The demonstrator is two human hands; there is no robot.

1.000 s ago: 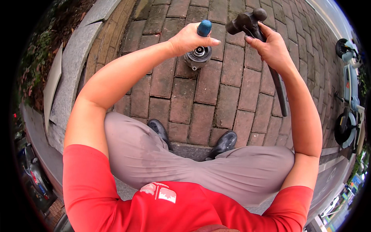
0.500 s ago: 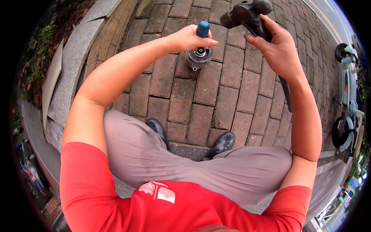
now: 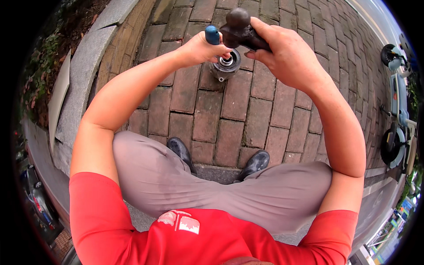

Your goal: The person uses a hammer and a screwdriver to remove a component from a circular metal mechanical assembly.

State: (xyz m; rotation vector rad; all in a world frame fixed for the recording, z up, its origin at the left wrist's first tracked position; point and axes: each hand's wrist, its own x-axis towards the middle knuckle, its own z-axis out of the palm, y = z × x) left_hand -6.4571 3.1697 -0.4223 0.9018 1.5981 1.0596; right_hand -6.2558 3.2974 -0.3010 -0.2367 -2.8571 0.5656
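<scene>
My left hand (image 3: 198, 48) is closed around a blue-handled tool (image 3: 212, 35), held roughly upright. Its lower end is hidden, so its exact kind does not show. Just beneath the fingers, a round metal machine part (image 3: 223, 70) with a ringed centre stands on the bricks, resembling a motor housing. My fingertips overlap its top edge; whether they touch it I cannot tell. My right hand (image 3: 289, 55) grips a dark ball-peen hammer (image 3: 239, 31). The hammer head is beside the blue handle, with its rounded end upward. Most of the hammer's handle is behind my hand and forearm.
Brick paving (image 3: 238, 106) spreads around the metal part. My dark shoes (image 3: 255, 163) rest near my knees' inner side. A stone kerb (image 3: 79, 79) borders plants at the left. Light blue scooters (image 3: 399, 106) stand at the far right.
The hammer has swung leftward and down, from well right of the blue handle to beside it. My left hand and the blue-handled tool have shifted slightly left. The metal part stays put.
</scene>
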